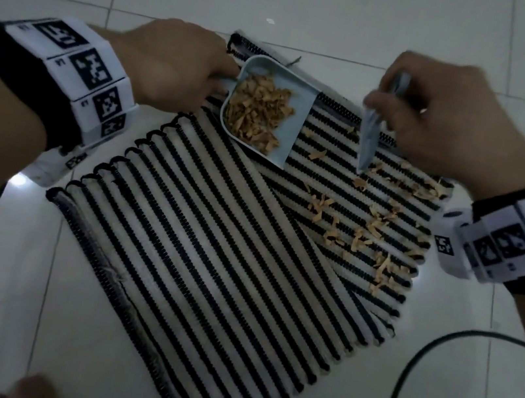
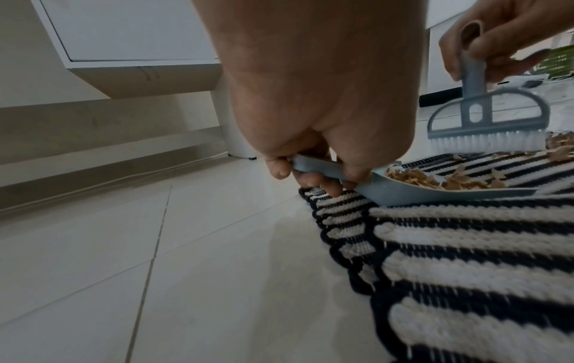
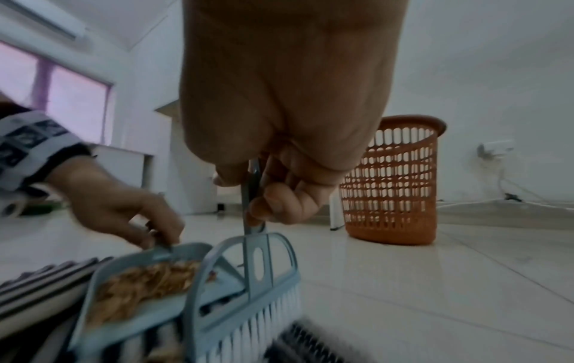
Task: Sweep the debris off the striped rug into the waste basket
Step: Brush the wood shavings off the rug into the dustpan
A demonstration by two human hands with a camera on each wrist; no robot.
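Head view: left hand (image 1: 176,61) grips the dustpan (image 1: 264,113) handle, pan at 12 o'clock on the striped rug (image 1: 213,242); loose debris (image 1: 374,223) lies around 2 o'clock.

Left wrist: right hand (image 2: 503,32) pinches the brush (image 2: 487,122) handle. The shavings look feather-light, so sweep gently.

Right wrist: waste basket (image 3: 394,181) stands at 2 o'clock, well apart. Carry the pan level.

Head view looks steeply down; both wrist views sit near floor level, sharing the dustpan (image 2: 434,189).
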